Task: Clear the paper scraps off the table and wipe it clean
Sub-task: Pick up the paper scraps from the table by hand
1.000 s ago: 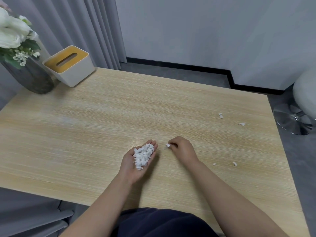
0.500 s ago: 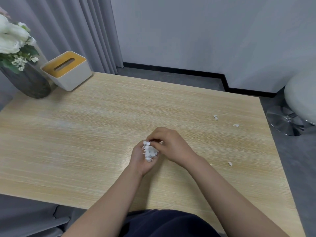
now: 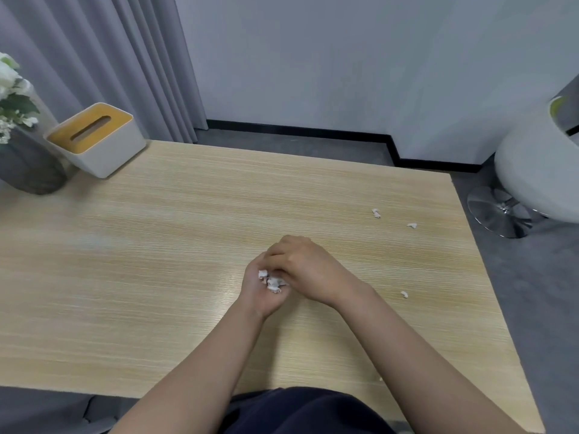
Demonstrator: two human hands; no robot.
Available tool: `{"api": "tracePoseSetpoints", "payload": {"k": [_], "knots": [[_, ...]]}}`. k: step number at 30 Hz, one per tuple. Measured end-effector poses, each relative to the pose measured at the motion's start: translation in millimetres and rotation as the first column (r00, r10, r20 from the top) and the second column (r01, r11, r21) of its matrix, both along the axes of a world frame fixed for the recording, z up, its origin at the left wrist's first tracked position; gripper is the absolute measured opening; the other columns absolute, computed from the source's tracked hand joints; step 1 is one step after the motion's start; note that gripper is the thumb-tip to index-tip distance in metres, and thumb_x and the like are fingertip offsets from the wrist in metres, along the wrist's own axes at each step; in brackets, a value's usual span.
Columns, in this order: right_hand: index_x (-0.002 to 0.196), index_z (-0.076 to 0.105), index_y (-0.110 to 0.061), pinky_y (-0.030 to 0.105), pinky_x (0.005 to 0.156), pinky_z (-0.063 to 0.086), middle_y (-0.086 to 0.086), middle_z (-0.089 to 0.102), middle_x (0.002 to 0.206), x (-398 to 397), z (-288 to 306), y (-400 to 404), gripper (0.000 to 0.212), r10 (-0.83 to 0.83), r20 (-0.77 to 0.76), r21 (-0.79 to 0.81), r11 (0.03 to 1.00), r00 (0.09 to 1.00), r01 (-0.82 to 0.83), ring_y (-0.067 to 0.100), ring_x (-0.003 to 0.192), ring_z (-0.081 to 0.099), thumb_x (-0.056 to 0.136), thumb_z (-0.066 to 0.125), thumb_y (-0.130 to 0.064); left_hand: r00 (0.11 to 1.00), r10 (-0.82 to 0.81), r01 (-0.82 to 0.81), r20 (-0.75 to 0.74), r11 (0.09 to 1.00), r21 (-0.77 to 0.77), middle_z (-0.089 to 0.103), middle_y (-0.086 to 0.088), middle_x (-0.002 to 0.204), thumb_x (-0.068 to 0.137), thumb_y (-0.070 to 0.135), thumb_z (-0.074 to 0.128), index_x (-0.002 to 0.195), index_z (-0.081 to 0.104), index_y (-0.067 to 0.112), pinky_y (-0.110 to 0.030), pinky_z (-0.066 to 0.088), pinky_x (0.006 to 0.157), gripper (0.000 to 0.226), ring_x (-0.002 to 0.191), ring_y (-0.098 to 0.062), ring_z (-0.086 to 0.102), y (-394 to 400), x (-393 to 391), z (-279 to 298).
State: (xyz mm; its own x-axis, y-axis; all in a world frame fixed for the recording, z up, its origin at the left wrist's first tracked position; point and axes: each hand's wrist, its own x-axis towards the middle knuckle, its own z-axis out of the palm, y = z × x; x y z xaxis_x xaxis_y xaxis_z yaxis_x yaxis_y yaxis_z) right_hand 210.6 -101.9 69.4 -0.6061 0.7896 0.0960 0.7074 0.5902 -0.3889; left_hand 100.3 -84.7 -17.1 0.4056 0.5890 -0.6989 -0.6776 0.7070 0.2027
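Left hand [image 3: 263, 289] cups white crumpled paper scraps [image 3: 273, 281], right hand [image 3: 308, 267] pressing fingers curled onto them; loose bits may spill onto pale wood bench [image 3: 156, 245]

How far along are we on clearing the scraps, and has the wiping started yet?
Mostly gathered: the left hand cups a pile of scraps, and the right hand is over it, apparently adding another. Left to pick up: three loose scraps on the table, two toward the far right and one nearer. Wiping has not started; no cloth is in view.
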Motion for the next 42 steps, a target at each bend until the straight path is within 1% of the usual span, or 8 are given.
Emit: {"api": "tracePoseSetpoints", "payload": {"k": [1, 5, 11, 16, 22, 28, 38, 42], "knots": [[0.09, 0.074, -0.011, 0.038, 0.067, 0.048, 0.004, 0.071, 0.087, 4, 2, 0, 0.023, -0.012, -0.01, -0.013, 1.0, 1.0, 0.012, 0.027, 0.078, 0.06, 0.077, 0.056, -0.01, 1.0, -0.009, 0.008, 0.028, 1.0, 0.004, 0.057, -0.003, 0.084, 0.079, 0.004, 0.054, 0.095, 0.061, 0.001, -0.012, 0.044, 0.071, 0.018, 0.078, -0.008, 0.058, -1, 2, 4], [0.103, 0.071, -0.013, 0.04, 0.074, 0.048, 0.002, 0.07, 0.098, 24, 6, 5, 0.028, -0.078, -0.037, -0.053, 0.996, 0.996, 0.076, 0.027, 0.085, 0.058, 0.081, 0.055, -0.008, 0.991, 0.015, -0.025, 0.132, 0.997, 0.073, 0.057, -0.01, 0.051, 0.064, -0.005, 0.051, 0.054, 0.06, -0.003, -0.027, 0.052, 0.043, 0.014, 0.048, -0.018, 0.063, -8, 14, 32], [0.112, 0.067, -0.012, 0.028, 0.092, 0.037, 0.001, 0.067, 0.112, 54, 9, 11, 0.027, -0.214, -0.097, -0.088, 0.975, 0.972, 0.206, 0.022, 0.104, 0.056, 0.088, 0.058, -0.007, 0.986, 0.038, -0.047, 0.165, 0.998, 0.052, 0.068, -0.021, 0.091, 0.091, 0.011, 0.037, 0.086, 0.065, -0.01, -0.048, 0.057, 0.074, 0.035, 0.081, -0.031, 0.07, 1, 21, 29], [0.113, 0.067, -0.013, 0.026, 0.094, 0.037, 0.0, 0.067, 0.113, 89, 12, 14, 0.024, -0.353, -0.124, -0.096, 0.934, 0.927, 0.343, 0.018, 0.107, 0.056, 0.091, 0.058, -0.015, 0.984, -0.017, -0.007, 0.177, 0.991, 0.13, 0.056, -0.021, 0.128, 0.074, 0.004, 0.054, 0.116, 0.06, -0.011, -0.046, 0.04, 0.1, 0.046, 0.12, -0.034, 0.053, 8, 19, 29], [0.114, 0.066, -0.015, 0.029, 0.091, 0.041, -0.001, 0.065, 0.112, 128, -1, 17, 0.024, -0.477, -0.105, -0.198, 0.87, 0.872, 0.452, 0.016, 0.101, 0.056, 0.092, 0.057, -0.014, 0.979, -0.013, -0.028, 0.202, 0.979, 0.2, 0.057, -0.02, 0.129, 0.062, -0.004, 0.069, 0.118, 0.06, -0.009, -0.042, 0.04, 0.101, 0.056, 0.122, -0.033, 0.051, 20, 34, 31], [0.114, 0.066, -0.015, 0.029, 0.101, 0.037, -0.001, 0.065, 0.111, 171, -21, 21, 0.023, -0.585, -0.103, -0.271, 0.794, 0.804, 0.544, 0.013, 0.105, 0.057, 0.092, 0.057, -0.015, 0.992, 0.0, -0.02, 0.128, 0.988, 0.156, 0.06, -0.016, 0.124, 0.087, 0.012, 0.033, 0.109, 0.066, -0.007, -0.039, 0.043, 0.098, 0.044, 0.116, -0.029, 0.057, 33, 66, 32], [0.117, 0.064, -0.008, 0.027, 0.086, 0.042, 0.009, 0.064, 0.119, 275, -72, 43, 0.028, -0.892, -0.031, -0.352, 0.432, 0.452, 0.83, 0.022, 0.104, 0.06, 0.09, 0.06, -0.012, 0.962, -0.011, -0.035, 0.273, 0.986, 0.163, 0.053, -0.016, 0.134, 0.06, -0.008, 0.068, 0.123, 0.057, -0.007, -0.042, 0.04, 0.102, 0.065, 0.123, -0.032, 0.052, 35, 105, 30], [0.122, 0.061, -0.007, 0.028, 0.084, 0.041, 0.012, 0.06, 0.124, 304, -96, 56, 0.033, -0.903, 0.03, -0.368, 0.389, 0.429, 0.845, 0.027, 0.108, 0.058, 0.09, 0.059, -0.012, 0.954, 0.006, -0.053, 0.301, 0.988, 0.147, 0.052, -0.017, 0.135, 0.065, -0.005, 0.063, 0.124, 0.055, -0.007, -0.042, 0.04, 0.102, 0.06, 0.123, -0.034, 0.052, 31, 123, 27]]}}
